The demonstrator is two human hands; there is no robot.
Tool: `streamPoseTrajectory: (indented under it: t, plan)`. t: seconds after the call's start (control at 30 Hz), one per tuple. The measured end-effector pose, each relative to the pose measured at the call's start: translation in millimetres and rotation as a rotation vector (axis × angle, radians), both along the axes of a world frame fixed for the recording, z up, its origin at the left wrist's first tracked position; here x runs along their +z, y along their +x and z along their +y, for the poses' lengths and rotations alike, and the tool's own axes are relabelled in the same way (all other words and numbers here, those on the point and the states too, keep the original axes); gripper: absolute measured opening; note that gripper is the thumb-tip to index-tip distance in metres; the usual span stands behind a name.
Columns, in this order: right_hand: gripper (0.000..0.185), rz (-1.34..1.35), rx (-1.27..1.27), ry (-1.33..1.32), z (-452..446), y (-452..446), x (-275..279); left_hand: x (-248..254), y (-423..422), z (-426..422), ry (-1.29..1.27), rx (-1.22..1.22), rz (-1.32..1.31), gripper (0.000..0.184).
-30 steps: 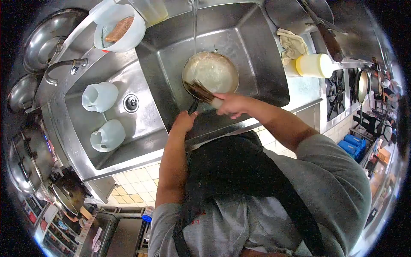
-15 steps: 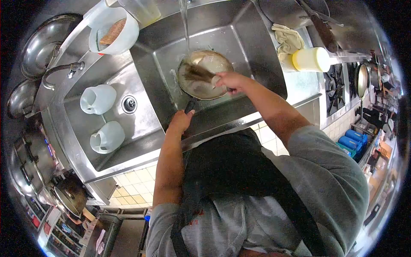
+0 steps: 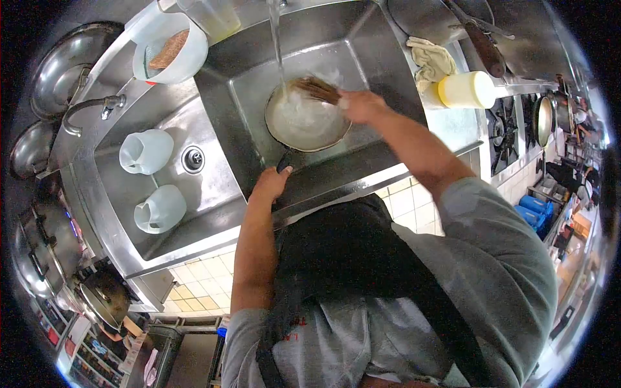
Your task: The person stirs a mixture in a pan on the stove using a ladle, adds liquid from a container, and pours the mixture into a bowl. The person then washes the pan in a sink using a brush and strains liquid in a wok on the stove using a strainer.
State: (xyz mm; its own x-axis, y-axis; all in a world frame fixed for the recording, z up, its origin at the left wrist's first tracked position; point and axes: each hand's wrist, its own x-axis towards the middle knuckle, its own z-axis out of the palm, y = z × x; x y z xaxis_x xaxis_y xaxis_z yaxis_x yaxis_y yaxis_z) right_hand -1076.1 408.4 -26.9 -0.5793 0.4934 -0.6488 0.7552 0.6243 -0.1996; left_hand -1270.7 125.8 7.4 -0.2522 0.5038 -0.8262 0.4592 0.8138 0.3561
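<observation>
The sink [image 3: 330,55] leaves bare floor at its far right, beyond the right hand [image 3: 364,107], whose forearm bars the way in from the near right. Falling water [image 3: 276,52] blocks a straight pass over the pan's [image 3: 301,132] far edge. Left of the pan a narrow strip lies open; at the near side the left hand [image 3: 270,184] closes it. On the right counter [image 3: 453,132], bare metal lies nearer than the bottle [image 3: 467,90] and cloth [image 3: 430,61].
</observation>
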Motion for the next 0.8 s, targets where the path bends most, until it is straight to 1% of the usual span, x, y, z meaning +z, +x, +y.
streamPoseTrajectory:
  t: [0.03,0.1,0.13,0.2,0.23,0.3,0.33,0.4,0.43,0.5,0.57,0.6,0.67,0.7,0.73,0.8]
  plan:
    - [0.079,-0.044,-0.029,-0.032,-24,-27,13,8,2,1,-0.005,-0.003,0.001,0.07]
    - [0.076,0.045,-0.448,-0.506,-74,-46,47,16,6,2,-0.031,0.154,0.002,0.068]
    - [0.076,0.047,-0.45,-0.506,-83,-42,61,16,5,3,-0.03,0.152,0.003,0.068]
    - [0.074,0.056,-0.588,-0.781,-93,-31,81,14,4,2,-0.092,0.14,-0.043,0.068]
    - [0.074,0.052,-0.589,-0.78,-84,-19,82,14,5,1,-0.093,0.141,-0.047,0.068]
    - [0.071,-0.171,-0.32,-0.664,-45,6,79,16,3,5,-0.143,0.127,-0.07,0.068]
    - [0.071,-0.171,-0.321,-0.663,-24,6,69,12,1,4,-0.142,0.127,-0.07,0.068]
    - [0.07,-0.22,0.02,-0.275,8,6,38,0,-1,1,-0.092,0.091,-0.091,0.07]
    - [0.07,-0.219,0.019,-0.275,-2,2,22,3,1,2,-0.092,0.09,-0.091,0.07]
    - [0.07,0.015,-0.083,-0.06,-36,-27,-3,15,4,6,-0.046,0.037,-0.01,0.072]
    - [0.072,0.117,-0.492,-0.498,-84,-45,41,24,3,9,-0.086,0.079,-0.038,0.073]
    - [0.072,0.115,-0.493,-0.502,-84,-44,41,27,3,7,-0.126,0.12,-0.069,0.074]
    - [0.074,0.142,-0.474,-0.678,-68,-35,42,-2,2,-5,-0.073,0.091,-0.018,0.073]
    - [0.072,0.103,-0.408,-0.658,-50,-31,56,-8,4,-8,-0.021,0.063,0.032,0.072]
    - [0.072,0.098,-0.404,-0.655,-39,-21,58,-13,7,-10,-0.019,0.069,0.028,0.072]
    - [0.071,0.062,-0.179,-0.183,-26,-8,64,-14,7,-7,-0.022,-0.017,0.122,0.069]
